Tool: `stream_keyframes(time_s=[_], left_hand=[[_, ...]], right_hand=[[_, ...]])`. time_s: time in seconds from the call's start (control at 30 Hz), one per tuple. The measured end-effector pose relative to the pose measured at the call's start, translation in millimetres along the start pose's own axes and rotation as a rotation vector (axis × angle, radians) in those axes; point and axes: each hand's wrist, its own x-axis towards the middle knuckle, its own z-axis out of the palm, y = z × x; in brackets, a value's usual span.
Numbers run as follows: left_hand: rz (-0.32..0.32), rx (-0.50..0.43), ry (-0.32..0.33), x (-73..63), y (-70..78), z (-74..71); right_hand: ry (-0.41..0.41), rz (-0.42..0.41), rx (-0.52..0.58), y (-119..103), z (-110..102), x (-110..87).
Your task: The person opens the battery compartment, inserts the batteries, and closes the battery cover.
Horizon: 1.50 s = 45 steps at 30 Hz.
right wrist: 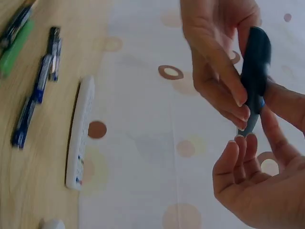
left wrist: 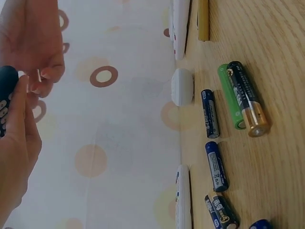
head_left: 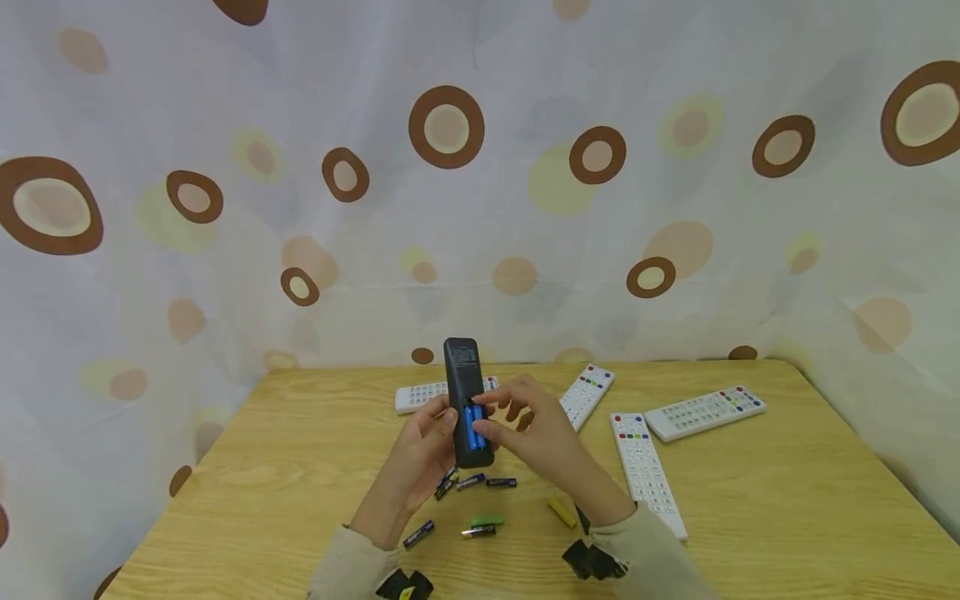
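A black remote control [head_left: 463, 371] is held up over the table, its back turned towards the head camera. My left hand [head_left: 416, 457] grips it by the left side, thumb at the edge. Blue batteries [head_left: 470, 429] lie side by side in its uncovered battery compartment. At the compartment, my right hand [head_left: 546, 429] has its thumb and index finger on a blue battery, the other fingers loosely bent. The right wrist view shows the remote [right wrist: 256, 62] edge-on between both hands, the batteries mostly hidden. Only part of the remote [left wrist: 5, 95] enters the left wrist view.
Several dark blue batteries [head_left: 501, 482] lie below the hands. A green battery [left wrist: 231, 95] touches a black-and-copper battery [left wrist: 245, 98]. A yellow battery [head_left: 562, 512] lies further right. White remotes [head_left: 648, 467] rest at the right and behind the hands. A patterned curtain [head_left: 517, 208] hangs behind the table.
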Motion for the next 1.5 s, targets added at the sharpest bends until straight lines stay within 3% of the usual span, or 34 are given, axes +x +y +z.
stream_keyframes(time_s=[0.13,0.23,0.33,0.47,0.93,1.17,1.37,1.5], left_hand=[[0.025,0.015,-0.05,0.9,0.1,-1.0],[0.033,0.017,-0.061,0.5,-0.4,-1.1],[0.034,0.015,-0.062,-0.5,-1.4,-1.4],[0.029,0.019,-0.053,-0.6,-1.5,-1.4],[-0.016,-0.009,0.012,0.0,2.5,1.9],[-0.05,0.002,0.016,-2.1,2.7,-1.3],[-0.059,-0.029,0.025,-4.0,6.1,0.5],[-0.063,-0.038,0.034,-5.0,7.8,1.1]], right_hand=[[-0.056,0.233,0.179,-2.3,-4.1,3.2],[-0.094,0.354,0.289,-2.6,-5.5,4.9],[-0.114,0.403,0.327,-2.3,-5.2,5.4],[-0.098,0.405,0.318,-1.3,-4.4,5.2],[-0.135,0.287,0.121,2.4,-12.6,1.5],[-0.166,0.196,-0.096,13.1,-19.6,-2.6],[-0.163,0.256,-0.275,13.4,-24.1,-8.4],[-0.218,0.346,-0.439,15.6,-27.7,-13.3]])
